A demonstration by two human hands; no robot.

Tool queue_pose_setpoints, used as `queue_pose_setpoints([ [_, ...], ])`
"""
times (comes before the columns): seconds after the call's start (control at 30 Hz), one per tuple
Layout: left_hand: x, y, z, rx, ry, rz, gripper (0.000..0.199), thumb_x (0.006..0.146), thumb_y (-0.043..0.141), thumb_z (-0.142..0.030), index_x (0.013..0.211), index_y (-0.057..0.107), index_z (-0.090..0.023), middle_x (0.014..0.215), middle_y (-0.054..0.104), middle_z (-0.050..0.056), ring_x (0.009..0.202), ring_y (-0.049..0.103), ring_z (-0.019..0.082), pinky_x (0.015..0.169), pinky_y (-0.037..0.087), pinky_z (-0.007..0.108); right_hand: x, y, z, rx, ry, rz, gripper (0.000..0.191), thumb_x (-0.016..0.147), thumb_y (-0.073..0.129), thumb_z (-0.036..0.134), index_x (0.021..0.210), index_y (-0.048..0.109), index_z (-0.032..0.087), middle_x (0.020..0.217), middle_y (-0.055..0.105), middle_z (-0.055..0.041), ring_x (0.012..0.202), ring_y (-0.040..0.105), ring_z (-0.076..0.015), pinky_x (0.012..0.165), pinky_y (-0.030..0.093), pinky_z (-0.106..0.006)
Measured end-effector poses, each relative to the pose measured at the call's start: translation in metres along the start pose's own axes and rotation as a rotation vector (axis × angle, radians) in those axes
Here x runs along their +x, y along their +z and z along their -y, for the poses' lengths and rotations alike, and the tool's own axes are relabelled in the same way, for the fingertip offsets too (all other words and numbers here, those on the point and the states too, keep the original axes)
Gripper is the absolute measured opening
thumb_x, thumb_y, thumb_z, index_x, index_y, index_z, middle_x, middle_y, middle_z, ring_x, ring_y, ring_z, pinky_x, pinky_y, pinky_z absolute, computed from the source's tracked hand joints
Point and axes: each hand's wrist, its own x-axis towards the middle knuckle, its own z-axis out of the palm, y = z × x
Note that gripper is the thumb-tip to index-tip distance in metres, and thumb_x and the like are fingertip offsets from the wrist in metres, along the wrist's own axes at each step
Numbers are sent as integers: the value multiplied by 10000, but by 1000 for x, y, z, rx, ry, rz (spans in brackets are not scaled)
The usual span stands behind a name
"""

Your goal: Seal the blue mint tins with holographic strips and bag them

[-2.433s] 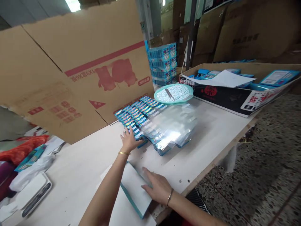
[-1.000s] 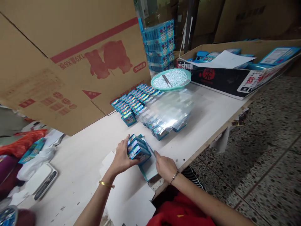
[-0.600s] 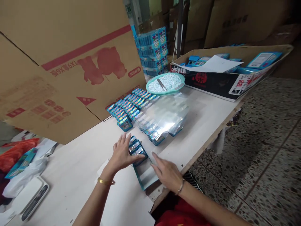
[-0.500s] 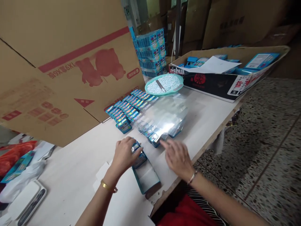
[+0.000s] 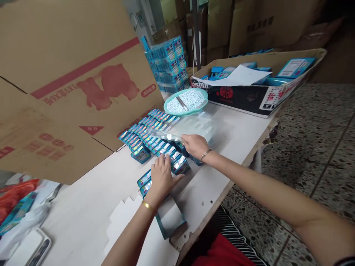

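My right hand (image 5: 195,145) pinches the near edge of a clear plastic sheet (image 5: 191,126), which is lifted over part of the rows of small blue packs. Below it, my left hand (image 5: 161,174) is open, fingers stretched towards the uncovered blue packs (image 5: 179,164) and thumb apart. Whether its fingertips touch them I cannot tell. Just under the left hand lies an open blue box (image 5: 169,215), its near part showing a bare white inside. Two small packs (image 5: 144,178) stand at its far end, partly hidden by that hand.
A green bowl of small pale pellets (image 5: 185,101) holds a dark flat tool. Behind it stand stacked blue boxes (image 5: 166,66). A black-sided carton (image 5: 235,96) with blue packs is at the right. A big cardboard box (image 5: 69,122) walls the left; white card (image 5: 124,214) lies in front.
My right hand has moved forward and taken the plastic sheet's edge, raising it off the nearest packs. My left hand has left the open box and reached forward to the uncovered rows.
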Motion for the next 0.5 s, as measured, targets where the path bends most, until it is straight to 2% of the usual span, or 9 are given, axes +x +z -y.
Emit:
queue_pose_setpoints([
  [0.13,22,15,-12,-2,-9,93,928,693,695,-551,1418,333,-98,1519,302,223,1395,282,375,1086,288,513,9,4,-9,123,64,-60,348,981,319,278,949,656,197,898,727,-85,807,648,-188,612,303,-272],
  [0.23,20,26,-19,29,26,72,897,704,697,-429,1429,306,-76,1534,253,249,1438,201,373,1144,146,557,9,7,-15,191,87,-91,372,990,296,276,927,654,195,895,726,-85,821,644,-180,624,306,-261],
  [0.3,14,29,-23,34,64,43,859,698,690,-359,1421,321,-78,1525,263,254,1441,191,371,1152,97,563,8,8,-16,196,103,-95,373,990,295,277,937,654,196,897,727,-86,825,644,-181,626,307,-260],
  [0.4,14,25,-27,-19,49,52,951,635,707,-330,1454,276,-111,1478,328,241,1383,299,382,1126,186,538,4,9,-12,149,109,-79,356,986,309,286,976,655,200,898,729,-86,808,650,-190,620,311,-264],
  [0.5,27,16,-30,-85,-39,101,1099,585,723,-426,1495,183,-129,1363,430,231,1261,418,399,1020,331,510,-2,13,-5,98,58,-70,352,988,314,300,1008,653,207,909,729,-78,811,659,-201,632,346,-265],
])
